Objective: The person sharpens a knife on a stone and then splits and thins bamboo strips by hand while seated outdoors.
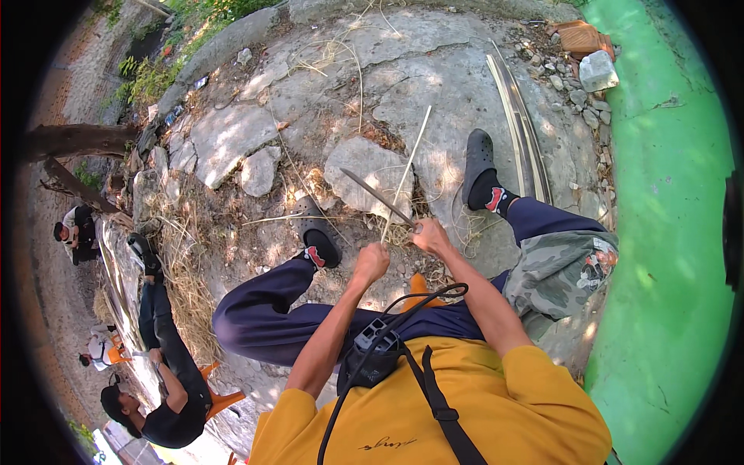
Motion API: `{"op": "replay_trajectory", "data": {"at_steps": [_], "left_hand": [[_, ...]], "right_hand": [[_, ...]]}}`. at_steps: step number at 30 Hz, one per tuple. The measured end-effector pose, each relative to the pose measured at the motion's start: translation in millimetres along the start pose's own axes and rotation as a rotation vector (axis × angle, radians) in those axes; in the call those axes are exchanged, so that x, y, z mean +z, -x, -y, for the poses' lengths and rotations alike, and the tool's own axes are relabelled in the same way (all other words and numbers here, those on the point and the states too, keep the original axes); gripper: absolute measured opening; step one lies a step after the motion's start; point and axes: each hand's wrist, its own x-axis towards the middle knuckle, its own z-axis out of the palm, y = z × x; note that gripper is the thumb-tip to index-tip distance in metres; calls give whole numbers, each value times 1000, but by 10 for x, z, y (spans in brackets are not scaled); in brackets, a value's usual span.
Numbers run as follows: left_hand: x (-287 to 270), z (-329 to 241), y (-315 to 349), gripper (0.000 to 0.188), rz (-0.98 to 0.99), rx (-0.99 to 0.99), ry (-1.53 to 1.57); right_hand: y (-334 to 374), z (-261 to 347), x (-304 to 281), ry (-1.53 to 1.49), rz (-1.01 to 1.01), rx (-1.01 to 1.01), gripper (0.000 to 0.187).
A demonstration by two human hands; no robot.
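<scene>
My right hand (431,235) is closed round the handle end of a long, narrow dark knife (376,194). The blade points away and to the left. Beside it, my left hand (370,264) is closed on the near end of a pale bamboo strip (408,167), which slants away to the right. Blade and strip cross a short way beyond my hands; I cannot tell whether they touch. Both hands are between my knees, above the rough ground. The knife's handle is mostly hidden in my fingers.
Long split bamboo strips (521,128) lie right of my right shoe. Thin shavings (190,287) are heaped at the left. A flat stone slab (373,174) is ahead of my hands. A green wall (659,217) stands at the right. A co-worker (174,387) sits at the left.
</scene>
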Motion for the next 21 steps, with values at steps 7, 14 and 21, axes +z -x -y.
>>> {"op": "replay_trajectory", "data": {"at_steps": [7, 14, 21], "left_hand": [[-12, 32, -131, 33, 0, -127, 221], [-76, -42, 111, 35, 188, -161, 284], [-258, -27, 10, 28, 311, -405, 834]], "right_hand": [[52, 126, -69, -41, 58, -124, 43], [-141, -53, -170, -89, 43, 201, 47], [61, 199, 65, -48, 10, -24, 46]]}}
